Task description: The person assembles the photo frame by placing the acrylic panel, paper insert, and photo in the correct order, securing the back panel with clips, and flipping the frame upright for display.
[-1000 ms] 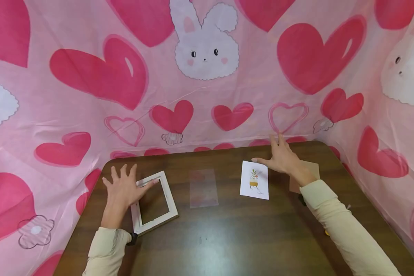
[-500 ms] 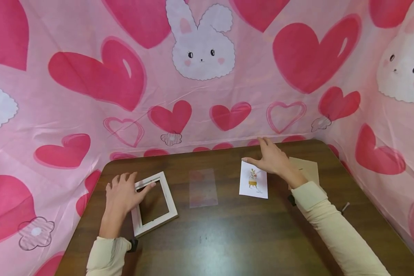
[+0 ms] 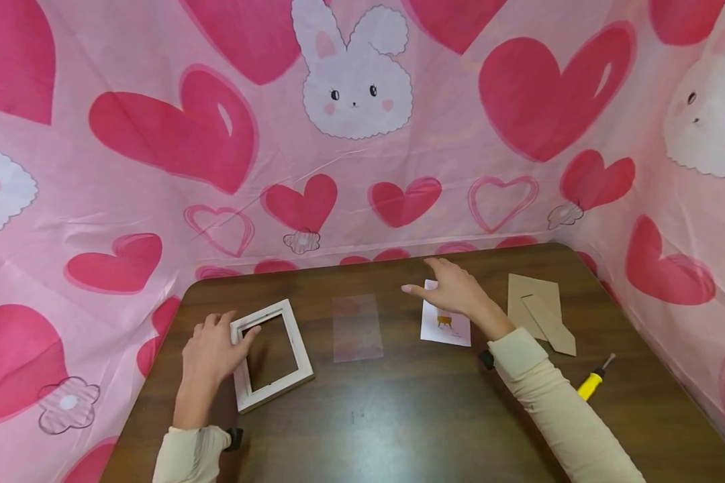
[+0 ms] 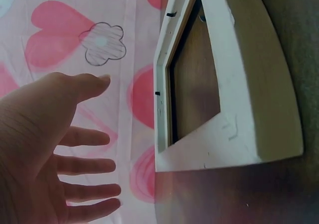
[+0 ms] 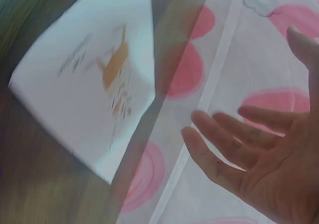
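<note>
My left hand (image 3: 210,350) hovers at the left side of a white picture frame (image 3: 302,359), thumb over its left bar in the head view. In the left wrist view the fingers are spread and hold nothing, with the frame (image 4: 239,104) apart to their right. My right hand (image 3: 453,290) is held above a white card (image 3: 447,329) printed with a plant in an orange pot, hiding the card's top. Its fingers are loosely bent with nothing in them in the right wrist view, where the card (image 5: 60,99) lies to the left.
A clear plastic sheet (image 3: 358,329) lies between frame and card. At the right is a brown backing board (image 3: 532,295) with its stand leg (image 3: 550,325). Nearer me lies a yellow-handled screwdriver (image 3: 591,385). Pink heart-print cloth (image 3: 362,168) rises behind the table (image 3: 362,416).
My right hand has moved left across the card, uncovering the backing board and the screwdriver. My left hand has drawn slightly back toward me, its fingers less spread.
</note>
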Tool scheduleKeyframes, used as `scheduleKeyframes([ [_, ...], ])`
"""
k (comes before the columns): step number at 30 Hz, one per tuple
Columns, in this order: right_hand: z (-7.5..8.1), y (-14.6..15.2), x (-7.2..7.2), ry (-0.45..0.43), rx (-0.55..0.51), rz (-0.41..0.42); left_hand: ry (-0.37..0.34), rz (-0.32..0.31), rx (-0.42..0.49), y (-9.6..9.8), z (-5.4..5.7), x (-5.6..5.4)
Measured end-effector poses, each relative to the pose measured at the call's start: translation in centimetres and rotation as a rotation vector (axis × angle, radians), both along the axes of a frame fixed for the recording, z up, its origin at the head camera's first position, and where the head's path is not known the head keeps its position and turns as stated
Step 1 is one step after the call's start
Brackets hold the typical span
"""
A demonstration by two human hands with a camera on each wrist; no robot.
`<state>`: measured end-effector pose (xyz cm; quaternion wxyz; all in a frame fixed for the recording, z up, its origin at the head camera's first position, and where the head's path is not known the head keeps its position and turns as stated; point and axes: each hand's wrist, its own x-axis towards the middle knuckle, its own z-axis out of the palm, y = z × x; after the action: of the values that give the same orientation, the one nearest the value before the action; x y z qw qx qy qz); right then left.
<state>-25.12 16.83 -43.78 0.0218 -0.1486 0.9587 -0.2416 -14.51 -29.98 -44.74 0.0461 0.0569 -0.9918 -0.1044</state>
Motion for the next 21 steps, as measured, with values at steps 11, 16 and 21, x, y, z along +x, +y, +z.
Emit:
scheduleKeyframes([
  [11,-0.4,-4.0,0.8,-0.012,-0.095,0.065,-0.046,0.023,0.075,-0.9,-0.8,0.7],
  [16,-0.5,-6.5,1.1,-0.005,-0.096,0.117,-0.081,0.049,0.102,-1.1,-0.9,1.0],
  [21,-1.0,-8.8,1.4,0.002,-0.079,0.153,-0.115,0.069,0.125,-1.3,-1.3,1.2],
])
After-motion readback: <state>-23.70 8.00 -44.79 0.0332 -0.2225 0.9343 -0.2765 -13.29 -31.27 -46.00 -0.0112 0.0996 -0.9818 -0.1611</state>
